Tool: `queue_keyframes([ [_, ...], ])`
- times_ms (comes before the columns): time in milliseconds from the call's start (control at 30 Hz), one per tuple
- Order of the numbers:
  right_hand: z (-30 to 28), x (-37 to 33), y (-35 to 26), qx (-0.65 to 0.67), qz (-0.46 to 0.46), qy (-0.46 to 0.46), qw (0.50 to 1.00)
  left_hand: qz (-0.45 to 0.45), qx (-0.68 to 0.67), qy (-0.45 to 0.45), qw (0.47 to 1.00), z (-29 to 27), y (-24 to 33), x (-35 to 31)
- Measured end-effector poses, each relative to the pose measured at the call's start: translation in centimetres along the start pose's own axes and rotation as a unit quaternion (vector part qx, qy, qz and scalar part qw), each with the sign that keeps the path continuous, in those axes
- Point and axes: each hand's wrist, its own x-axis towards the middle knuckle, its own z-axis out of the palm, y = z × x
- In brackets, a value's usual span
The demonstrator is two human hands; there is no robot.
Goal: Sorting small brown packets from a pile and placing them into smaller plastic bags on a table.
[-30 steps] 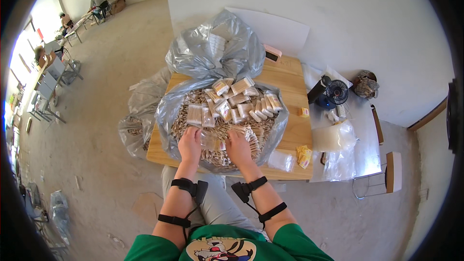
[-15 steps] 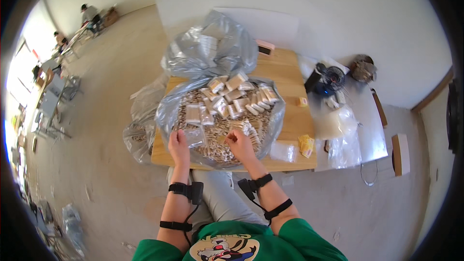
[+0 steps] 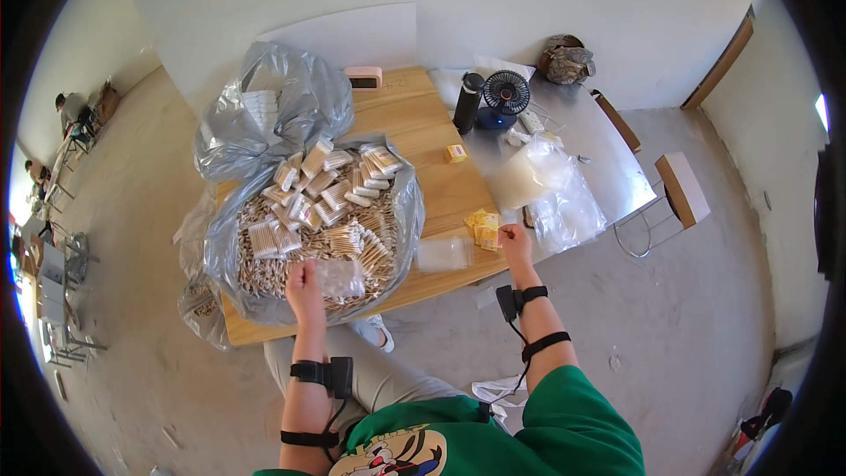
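Bag [image 3: 341, 279] of crinkled plastic juts from the left hand [image 3: 303, 289].

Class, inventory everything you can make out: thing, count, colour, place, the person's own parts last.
wooden table: 1, light brown, centre
open bag: 1, grey, on wooden table
cotton swabs: uncountable, brown and white, in open bag
swab packs: many, brown and white, atop cotton swabs
second bag: 1, grey, behind open bag
small device: 1, pink, rear edge
paper slips: several, yellow, near edge
plastic sleeves: uncountable, clear, left of paper slips
metal table: 1, silver, right
fan: 1, black and blue, on metal table
bottle: 1, black, left of fan
left hand: 1, bare, holding clear bag
right hand: 1, bare, beside paper slips
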Motion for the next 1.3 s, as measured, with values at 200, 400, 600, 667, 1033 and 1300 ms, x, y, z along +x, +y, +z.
queue_keyframes([
  [200,1.6,-0.7,-1.6,-0.211,-0.074,0.058,0.973,0.04,-0.017,-0.069,0.997,3.9,2.2,-2.9],
  [400,3.6,-6.9,-6.9,0.102,-0.1,-0.159,0.977,0.062,-0.03,-0.155,0.986,7.7,5.3,-5.1],
  [600,3.8,-13.2,-9.9,0.343,0.097,-0.292,0.888,0.068,-0.018,-0.166,0.984,10.1,4.7,-6.2],
  [667,3.6,-12.3,-9.0,0.32,0.114,-0.229,0.912,0.07,0.013,-0.154,0.986,10.2,4.0,-6.2],
  [1033,4.9,-7.0,-6.3,-0.077,-0.07,-0.067,0.992,0.066,0.09,0.013,0.994,3.0,-0.9,0.2],
  [1300,6.1,-7.4,-7.4,-0.238,-0.175,0.008,0.955,0.07,0.207,0.109,0.97,-3.8,-3.6,6.4],
])
